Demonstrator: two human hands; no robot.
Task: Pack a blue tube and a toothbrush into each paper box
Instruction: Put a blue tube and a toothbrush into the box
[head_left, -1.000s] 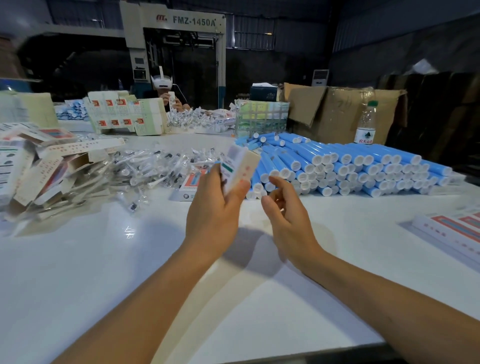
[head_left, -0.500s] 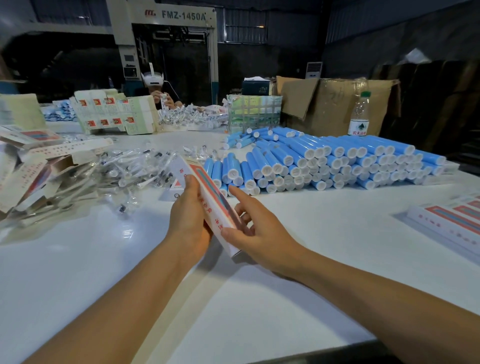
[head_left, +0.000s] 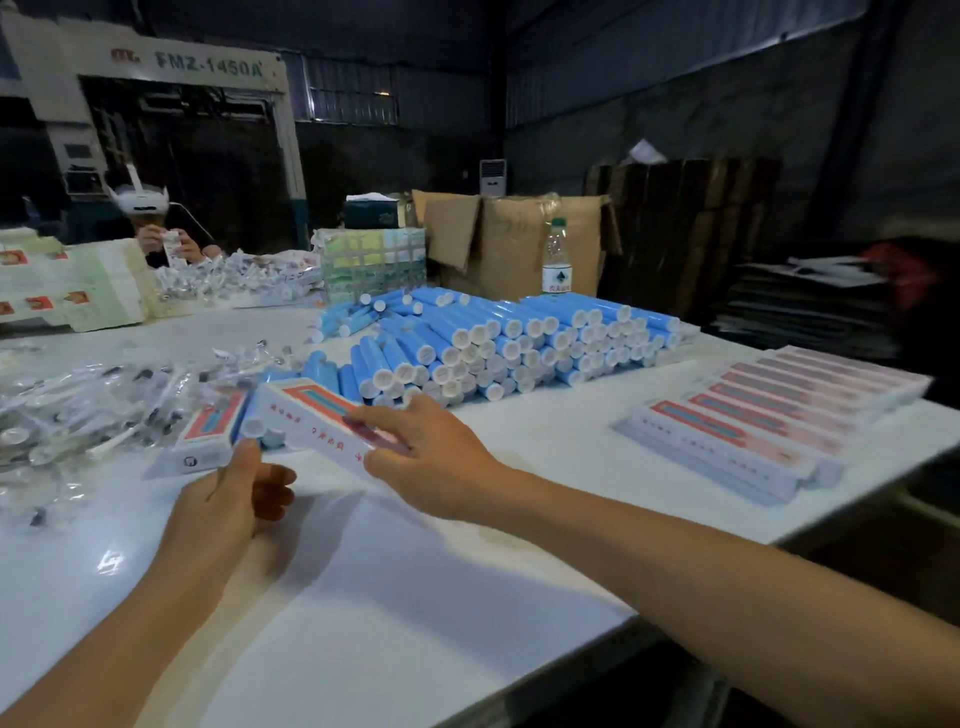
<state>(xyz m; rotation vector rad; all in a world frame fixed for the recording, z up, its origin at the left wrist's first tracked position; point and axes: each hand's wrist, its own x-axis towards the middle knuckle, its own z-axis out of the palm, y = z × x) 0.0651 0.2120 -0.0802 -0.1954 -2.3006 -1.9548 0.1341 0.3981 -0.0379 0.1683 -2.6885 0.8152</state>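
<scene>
- Head view: the right hand (head_left: 436, 457) reaches in from the lower right, forearm stretched across the white table (head_left: 415, 597); its fingers and thumb pinch the near end of a long paper box (head_left: 317, 415), which is held tilted with its far end toward the pile of blue tubes (head_left: 493, 343).
- The left hand (head_left: 234, 499) sits just left of and below that box, thumb raised, the other fingers loosely curled and holding nothing; its thumb tip comes close to the white cap (head_left: 253, 427) at the box's left end, though contact cannot be told.
- Another box (head_left: 208, 431) lies flat on the table just left of the held box, beside the heap of wrapped toothbrushes (head_left: 78, 405).
- Right of the tube pile, a row of finished boxes (head_left: 769, 415) lies near the table's right edge.
- Behind the tube pile stand a water bottle (head_left: 557, 257) and a cardboard carton (head_left: 509, 239); a second person (head_left: 156, 228) sits at the far left.
- Against half a second ago: the left hand has let go of the box and dropped below it, the right hand alone now carries it, and the view has swung right, bringing the finished row further in.
</scene>
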